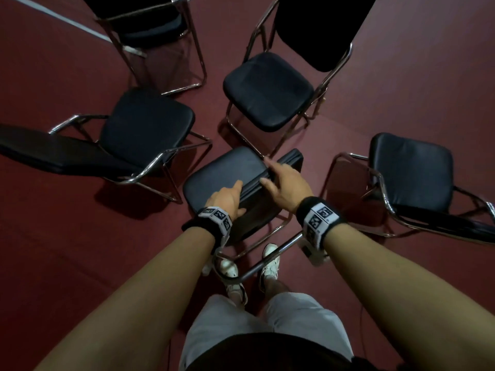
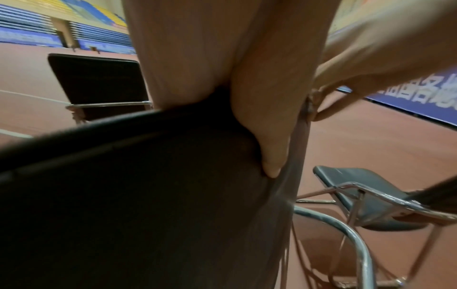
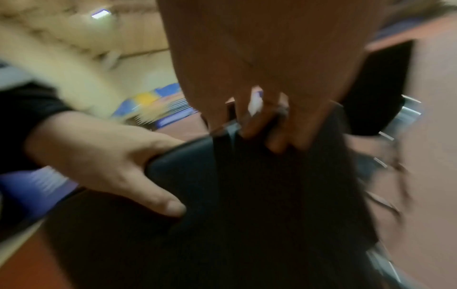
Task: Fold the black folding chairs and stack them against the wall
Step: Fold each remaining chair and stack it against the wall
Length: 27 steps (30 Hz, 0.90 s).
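A black folding chair with a chrome frame stands right in front of me. Its seat (image 1: 222, 172) shows just beyond the backrest top edge (image 1: 286, 162). My left hand (image 1: 230, 198) grips the left part of that edge. Its thumb (image 2: 269, 136) presses the rear of the backrest (image 2: 148, 195) and its fingers reach over the front. My right hand (image 1: 281, 183) holds the same edge further right, its fingers (image 3: 272, 133) curled over the top in the blurred right wrist view. Several other black chairs stand unfolded around it.
Unfolded chairs ring me: one at the left (image 1: 147, 129), one at the far left (image 1: 150, 30), one ahead (image 1: 267, 89), one at the right (image 1: 409, 170). My white shoes (image 1: 270, 261) stand under the chair's rear frame tube (image 1: 267, 259). Dark red floor lies between the chairs, and a blue banner (image 2: 408, 97) lines the hall.
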Each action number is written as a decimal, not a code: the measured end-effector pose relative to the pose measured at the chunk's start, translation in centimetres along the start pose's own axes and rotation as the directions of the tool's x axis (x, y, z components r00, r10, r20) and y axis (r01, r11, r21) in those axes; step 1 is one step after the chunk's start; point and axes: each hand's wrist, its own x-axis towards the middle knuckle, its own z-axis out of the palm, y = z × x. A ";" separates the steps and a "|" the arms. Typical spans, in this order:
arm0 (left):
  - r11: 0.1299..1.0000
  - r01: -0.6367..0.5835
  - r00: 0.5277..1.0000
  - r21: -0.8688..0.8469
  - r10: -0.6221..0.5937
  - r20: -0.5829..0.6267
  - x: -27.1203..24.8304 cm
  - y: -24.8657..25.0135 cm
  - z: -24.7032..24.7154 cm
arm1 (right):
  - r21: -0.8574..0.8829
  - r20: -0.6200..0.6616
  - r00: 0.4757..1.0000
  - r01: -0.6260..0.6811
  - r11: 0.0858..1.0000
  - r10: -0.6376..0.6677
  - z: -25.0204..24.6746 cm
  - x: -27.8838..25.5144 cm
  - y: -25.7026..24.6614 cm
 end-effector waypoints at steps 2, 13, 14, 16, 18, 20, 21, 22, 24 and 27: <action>1.000 0.000 1.000 0.002 0.000 0.008 0.1 -0.4 -0.1 | 0.279 -0.212 0.964 -0.098 0.955 0.161 0.4 -2.3 2.5; 1.000 0.001 0.991 0.019 0.001 -0.131 -0.6 -0.2 1.2 | 0.501 0.035 0.322 -0.824 0.262 0.946 8.0 -6.3 13.3; 1.000 -0.005 0.988 0.000 0.005 -0.157 -1.1 -0.4 1.0 | 0.503 0.106 0.255 -0.847 0.170 0.961 8.2 -6.3 13.4; 1.000 -0.011 0.991 0.009 0.012 -0.132 -0.7 -0.3 1.2 | 0.509 0.281 0.155 -0.860 -0.010 0.947 10.7 -6.9 14.2; 1.000 0.003 0.993 0.022 -0.001 -0.120 -0.7 -0.3 0.9 | 0.510 0.411 0.210 -0.860 -0.032 0.887 12.5 -7.0 14.4; 1.000 0.018 0.992 0.024 -0.015 -0.124 -0.8 -0.2 0.7 | 0.473 0.466 0.275 -0.881 0.026 0.841 13.4 -7.5 13.8; 0.999 0.016 0.992 0.029 -0.012 -0.123 -0.7 -0.3 0.8 | 0.474 0.487 0.302 -0.879 0.042 0.820 14.3 -7.4 13.5; 0.999 0.015 0.993 0.033 -0.011 -0.121 -0.6 -0.2 0.9 | 0.486 0.498 0.316 -0.873 0.042 0.807 15.1 -7.4 13.4; 1.000 0.013 0.992 0.020 -0.011 -0.123 -0.8 -0.2 0.9 | 0.516 0.538 0.342 -0.856 0.020 0.771 15.9 -6.9 12.9; 1.000 0.014 0.993 0.006 -0.014 -0.121 -0.8 -0.4 0.9 | 0.530 0.570 0.311 -0.846 -0.051 0.760 18.1 -6.5 13.1</action>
